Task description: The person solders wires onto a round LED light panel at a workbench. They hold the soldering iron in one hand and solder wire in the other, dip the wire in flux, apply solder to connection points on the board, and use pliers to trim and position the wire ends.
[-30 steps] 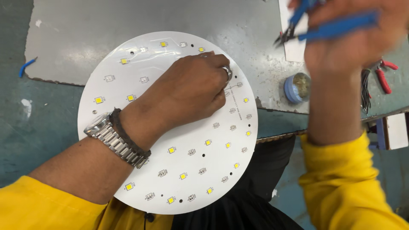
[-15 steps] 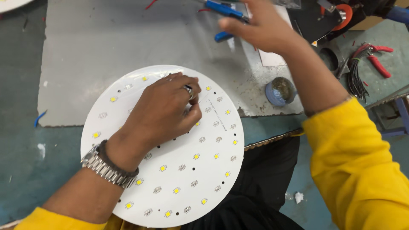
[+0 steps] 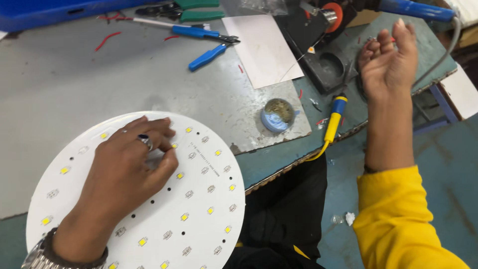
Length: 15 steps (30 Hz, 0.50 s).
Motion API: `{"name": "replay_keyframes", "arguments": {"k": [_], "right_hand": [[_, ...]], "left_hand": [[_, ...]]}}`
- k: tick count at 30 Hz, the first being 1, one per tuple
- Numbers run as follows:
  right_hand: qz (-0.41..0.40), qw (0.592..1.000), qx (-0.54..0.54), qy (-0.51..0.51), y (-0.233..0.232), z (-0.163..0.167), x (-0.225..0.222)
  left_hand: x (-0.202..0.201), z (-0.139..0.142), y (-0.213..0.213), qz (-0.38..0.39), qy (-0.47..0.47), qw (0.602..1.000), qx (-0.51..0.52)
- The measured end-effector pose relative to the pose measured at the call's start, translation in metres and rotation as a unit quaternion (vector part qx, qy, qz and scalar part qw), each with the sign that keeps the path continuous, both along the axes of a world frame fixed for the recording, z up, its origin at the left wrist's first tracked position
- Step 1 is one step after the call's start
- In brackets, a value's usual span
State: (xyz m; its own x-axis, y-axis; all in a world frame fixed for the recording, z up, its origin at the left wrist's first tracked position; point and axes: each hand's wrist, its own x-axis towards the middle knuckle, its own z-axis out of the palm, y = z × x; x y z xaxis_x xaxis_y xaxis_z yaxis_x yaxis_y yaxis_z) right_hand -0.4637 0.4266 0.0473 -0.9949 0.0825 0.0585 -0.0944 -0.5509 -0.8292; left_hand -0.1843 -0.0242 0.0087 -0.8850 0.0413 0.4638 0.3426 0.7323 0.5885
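Note:
My left hand [image 3: 127,167] lies flat on a round white circuit board [image 3: 199,199] dotted with small yellow light chips, fingers spread and pressing on its upper part. The board overhangs the bench's front edge. My right hand [image 3: 388,60] is raised above the right side of the bench, palm toward me, fingers loosely curled and holding nothing. It hovers near a yellow-and-blue soldering iron [image 3: 333,122] and a black iron stand [image 3: 326,50]. Blue-handled pliers [image 3: 206,56] lie on the grey mat at the back.
A grey mat [image 3: 74,84] covers the bench. A small round blue tin [image 3: 278,114] sits near its right edge. A white sheet [image 3: 261,50], green-handled cutters [image 3: 184,10], red wire scraps and a blue tray [image 3: 55,10] lie at the back. A grey cable [image 3: 440,55] hangs right.
My right hand has let go of the blue-handled pliers, which now lie on the mat, and moved right and up. My left hand stays on the board, which sits lower left in view.

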Motion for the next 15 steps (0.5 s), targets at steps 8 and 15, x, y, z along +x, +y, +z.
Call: {"name": "replay_keyframes", "arguments": {"k": [8,15], "right_hand": [[-0.071,0.954,0.255,0.143,-0.031,0.012,-0.030],[-0.190,0.905,0.307,0.223,0.030,-0.007,-0.034]], "left_hand": [[0.002,-0.001,-0.003,0.007,-0.046,0.999,0.019],[0.001,0.000,-0.003,-0.010,-0.021,1.000,0.000]]}}
